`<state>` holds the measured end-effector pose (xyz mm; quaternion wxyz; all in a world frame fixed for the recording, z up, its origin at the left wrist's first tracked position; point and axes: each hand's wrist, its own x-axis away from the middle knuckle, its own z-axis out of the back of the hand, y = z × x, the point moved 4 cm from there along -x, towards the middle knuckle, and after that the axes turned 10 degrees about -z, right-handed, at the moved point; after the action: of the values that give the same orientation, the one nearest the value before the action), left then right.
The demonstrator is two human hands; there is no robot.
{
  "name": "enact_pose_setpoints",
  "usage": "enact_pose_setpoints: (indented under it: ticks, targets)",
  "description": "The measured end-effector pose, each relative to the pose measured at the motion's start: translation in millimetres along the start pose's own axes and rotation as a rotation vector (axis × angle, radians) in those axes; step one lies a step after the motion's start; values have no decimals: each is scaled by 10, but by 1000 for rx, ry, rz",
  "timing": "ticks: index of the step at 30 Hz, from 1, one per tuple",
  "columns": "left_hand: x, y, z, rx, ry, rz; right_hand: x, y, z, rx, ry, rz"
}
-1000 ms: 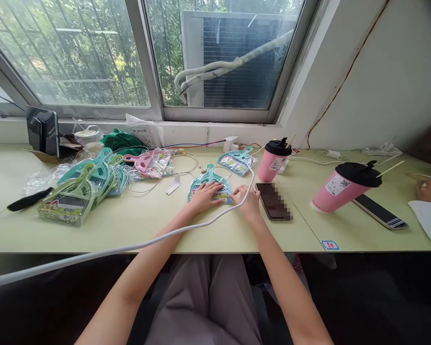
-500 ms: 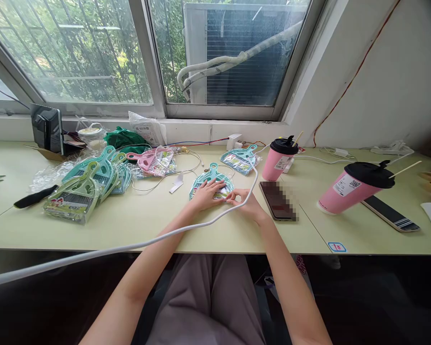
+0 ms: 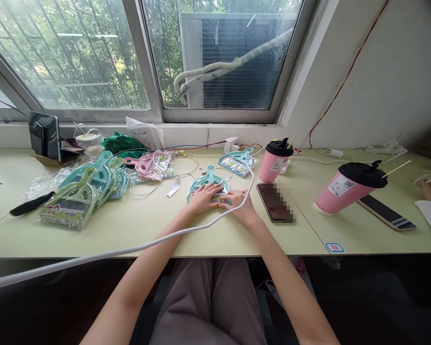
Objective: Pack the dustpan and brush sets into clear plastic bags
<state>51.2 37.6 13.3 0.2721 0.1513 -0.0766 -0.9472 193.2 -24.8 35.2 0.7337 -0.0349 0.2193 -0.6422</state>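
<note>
Item: 1 teal dustpan set (image 3: 210, 177), seemingly film-wrapped, is lying on the table (image 3: 136, 235) before the person. Hands, 2, close together: the left hand (image 3: 204, 197) is pressing flat on it, fingers spread; the right hand (image 3: 241, 206) is touching its lower right edge, whether pinching I'm not managing to tell. Handling: probably light, stiff, slippery; the handle is looking the best hold. Obscured: fingers are covering its label; 1 white cable (image 3: 208, 223) is crossing the right hand.
</note>
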Motion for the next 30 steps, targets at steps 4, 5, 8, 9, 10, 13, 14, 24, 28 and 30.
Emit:
enact_pose_setpoints:
  ticks: [4, 5, 8, 9, 10, 13, 14, 24, 28, 30]
  targets:
    - [17, 10, 26, 20, -33, -18, -28, -9, -37, 2, 9, -12]
    - [20, 14, 32, 14, -31, -13, -31, -17, -39, 2, 19, -1]
    - [22, 32, 48, -14, 0, 7, -17, -45, -27, 4, 46, 91]
    - [20, 39, 50, -18, 9, 7, -6, -49, -17, 0, 51, 127]
    - [17, 44, 52, -20, 13, 5, 6, -49, -8, -10, 48, 157]
    - [10, 37, 52, -32, 24, 22, 35, -35, 16, -51, -10, 191]
    - [8, 30, 51, -40, 28, 34, 39, -32, 28, -61, -25, 178]
    - [38, 7, 198, -80, 193, -33, 21, -111, 19, 6, -23, 108]
    - [98, -99, 265, 38, 136, -15, 39, -35, 13, -83, -64, 71]
    - [119, -118, 271, 48, 107, 11, 39, -1, 34, -139, -78, 55]
